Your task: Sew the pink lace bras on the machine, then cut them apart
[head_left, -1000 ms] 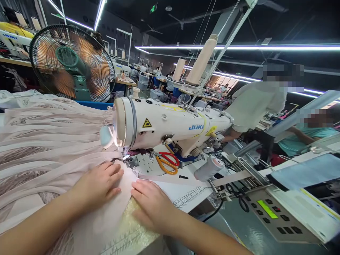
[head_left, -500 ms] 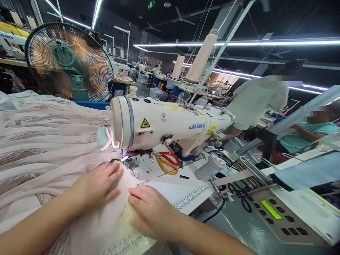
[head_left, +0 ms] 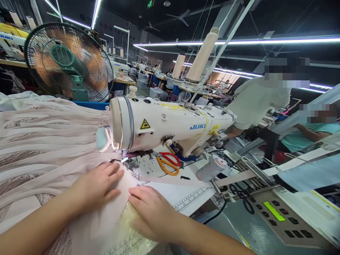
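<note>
**Fingers close to the needle**

Left hand (head_left: 97, 186) flat on pink fabric (head_left: 53, 141), fingers spread, gripping nothing; fingertips just short of the presser foot (head_left: 124, 160). Right hand (head_left: 151, 212) likewise flat, fingers together, pinning the fabric edge to the table (head_left: 183, 196). Risks: fingertips drawn under the needle; uneven pressure skewing the seam; bunched pleats dragging. Scissors (head_left: 168, 163) lying near the machine (head_left: 164, 125), clear of the cloth.

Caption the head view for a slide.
Left hand and right hand press pale pink fabric flat before the sewing machine.
</note>
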`<action>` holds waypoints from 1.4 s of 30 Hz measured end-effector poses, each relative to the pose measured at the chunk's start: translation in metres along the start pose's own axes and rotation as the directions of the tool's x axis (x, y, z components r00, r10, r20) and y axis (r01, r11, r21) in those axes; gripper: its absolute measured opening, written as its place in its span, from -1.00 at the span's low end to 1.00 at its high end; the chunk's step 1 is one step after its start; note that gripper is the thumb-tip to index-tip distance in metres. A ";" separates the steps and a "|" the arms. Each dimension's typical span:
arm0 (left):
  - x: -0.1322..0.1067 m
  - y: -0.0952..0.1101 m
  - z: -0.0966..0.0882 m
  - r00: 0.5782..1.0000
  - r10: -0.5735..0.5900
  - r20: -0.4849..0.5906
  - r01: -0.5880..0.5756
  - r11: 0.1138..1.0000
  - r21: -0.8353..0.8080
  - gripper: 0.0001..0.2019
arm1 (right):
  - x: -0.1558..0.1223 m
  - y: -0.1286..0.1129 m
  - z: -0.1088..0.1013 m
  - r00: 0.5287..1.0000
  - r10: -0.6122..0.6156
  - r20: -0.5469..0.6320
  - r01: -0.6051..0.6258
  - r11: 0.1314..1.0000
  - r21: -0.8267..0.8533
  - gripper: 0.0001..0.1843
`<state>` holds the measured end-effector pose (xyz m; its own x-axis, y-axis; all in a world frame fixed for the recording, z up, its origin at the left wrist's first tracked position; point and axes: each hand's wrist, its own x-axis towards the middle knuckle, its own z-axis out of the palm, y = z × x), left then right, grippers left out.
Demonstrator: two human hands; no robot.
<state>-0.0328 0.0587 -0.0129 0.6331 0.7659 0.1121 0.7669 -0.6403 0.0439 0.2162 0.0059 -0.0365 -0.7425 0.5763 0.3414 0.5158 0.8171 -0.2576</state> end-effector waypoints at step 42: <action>-0.012 0.001 -0.005 0.877 0.398 -0.270 -0.333 0.908 0.256 -0.67 | 0.049 -0.010 -0.005 0.987 0.107 0.119 -0.091 0.987 -0.129 -0.40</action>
<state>-0.0403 0.0486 -0.0097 0.8318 0.4011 0.3837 0.5120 -0.8213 -0.2515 0.1767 0.0258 -0.0121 -0.7287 0.6545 0.2018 0.6323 0.7561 -0.1692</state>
